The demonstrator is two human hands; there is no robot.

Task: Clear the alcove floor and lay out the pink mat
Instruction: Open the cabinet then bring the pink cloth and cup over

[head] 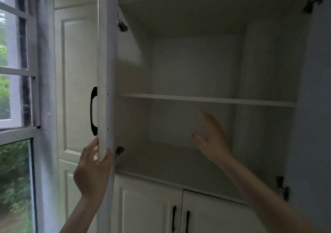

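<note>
A white upper cupboard [197, 68] stands open in front of me, its inside bare, with one shelf [206, 99] across the middle. My left hand [93, 170] grips the bottom edge of the open left cupboard door [104, 71], just below its black handle [93, 111]. Reaching into the lower compartment, my right hand [211, 137] hovers with straight, relaxed fingers and holds nothing. No pink mat and no alcove floor are in view.
The right cupboard door [313, 89] is swung open at the frame's right edge. Below are two closed white doors with black handles [180, 218]. A window [16, 107] with greenery outside fills the left side, next to a tall panelled door [77, 89].
</note>
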